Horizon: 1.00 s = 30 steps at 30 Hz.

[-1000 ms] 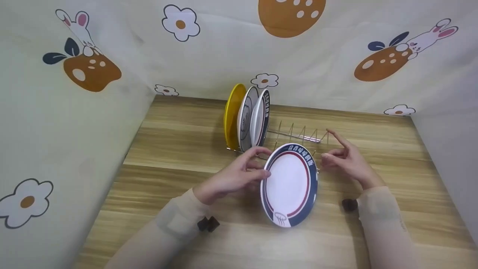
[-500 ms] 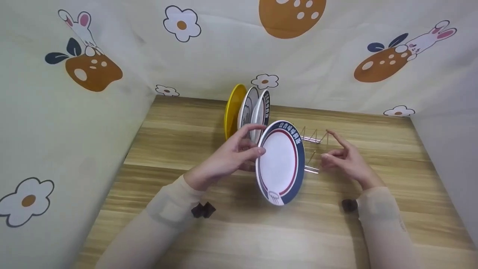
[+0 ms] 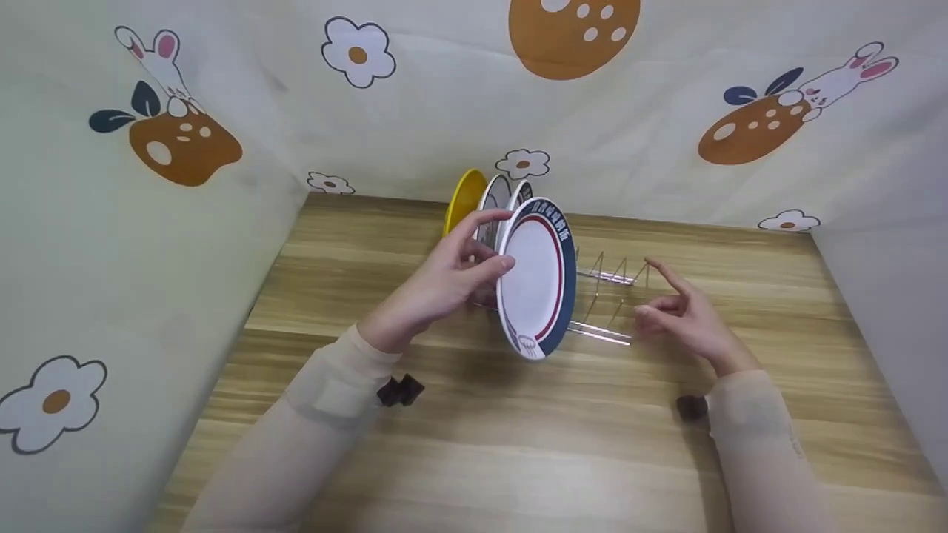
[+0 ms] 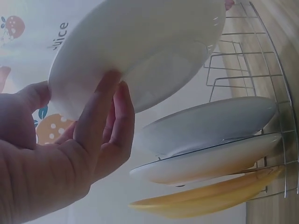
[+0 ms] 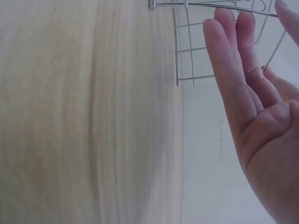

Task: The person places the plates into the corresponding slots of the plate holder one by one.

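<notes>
My left hand (image 3: 433, 277) pinches the left rim of a white plate (image 3: 535, 285) with a navy border and red ring. The thumb lies on its face and the fingers are behind, against its pale back (image 4: 154, 51) in the left wrist view. That plate is held upright, slightly tilted, in front of the wire dish rack (image 3: 603, 333). Standing in the rack's left part are a yellow plate (image 3: 465, 198), a white plate with a grey drawing (image 3: 495, 196) and another navy-bordered plate (image 3: 523, 191), partly hidden. At the rack's right end, my right hand (image 3: 692, 322) touches the wire with an extended forefinger.
Upright wire dividers (image 4: 233, 70) stand to the right of the racked plates. A wooden tabletop (image 3: 503, 444) lies beneath everything. Printed cloth walls (image 3: 415, 126) enclose the back and both sides. A dark block (image 3: 400, 390) shows by the left wrist, another (image 3: 692, 407) by the right.
My left hand has carried the navy-bordered plate up, away from me and leftward, so it now overlaps the racked plates in the head view. The right hand has stayed at the rack's end.
</notes>
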Motion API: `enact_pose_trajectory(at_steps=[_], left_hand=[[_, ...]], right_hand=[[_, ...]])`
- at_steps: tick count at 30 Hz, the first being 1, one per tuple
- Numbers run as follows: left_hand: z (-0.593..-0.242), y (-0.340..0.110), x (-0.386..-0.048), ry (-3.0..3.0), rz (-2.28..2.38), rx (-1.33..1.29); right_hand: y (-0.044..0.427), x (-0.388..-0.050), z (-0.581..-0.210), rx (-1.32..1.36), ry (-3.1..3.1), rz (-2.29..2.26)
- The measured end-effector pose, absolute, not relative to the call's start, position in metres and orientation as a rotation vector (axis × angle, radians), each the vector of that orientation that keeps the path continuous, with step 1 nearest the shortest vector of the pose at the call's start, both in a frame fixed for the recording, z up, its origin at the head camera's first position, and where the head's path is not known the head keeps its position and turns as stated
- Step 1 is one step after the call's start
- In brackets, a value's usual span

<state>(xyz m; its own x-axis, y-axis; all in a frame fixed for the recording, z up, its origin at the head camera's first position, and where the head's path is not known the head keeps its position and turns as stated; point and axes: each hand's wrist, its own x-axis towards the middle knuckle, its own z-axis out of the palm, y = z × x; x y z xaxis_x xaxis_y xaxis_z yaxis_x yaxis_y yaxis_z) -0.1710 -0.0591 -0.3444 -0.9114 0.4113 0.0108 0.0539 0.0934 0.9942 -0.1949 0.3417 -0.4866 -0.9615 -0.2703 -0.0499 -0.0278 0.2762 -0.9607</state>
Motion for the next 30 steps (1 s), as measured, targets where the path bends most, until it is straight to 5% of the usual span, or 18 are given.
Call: enact_pose_trajectory(at_steps=[14, 30], left_hand=[[-0.320, -0.059, -0.183, 2.185, 1.978, 0.437], [-0.335, -0.036, -0.184, 2.494, 1.691, 0.407]], right_hand=[[0.341, -0.194, -0.484, -0.274, 2.348, -1.743], [0.341, -0.194, -0.486, -0.274, 2.319, -1.778]])
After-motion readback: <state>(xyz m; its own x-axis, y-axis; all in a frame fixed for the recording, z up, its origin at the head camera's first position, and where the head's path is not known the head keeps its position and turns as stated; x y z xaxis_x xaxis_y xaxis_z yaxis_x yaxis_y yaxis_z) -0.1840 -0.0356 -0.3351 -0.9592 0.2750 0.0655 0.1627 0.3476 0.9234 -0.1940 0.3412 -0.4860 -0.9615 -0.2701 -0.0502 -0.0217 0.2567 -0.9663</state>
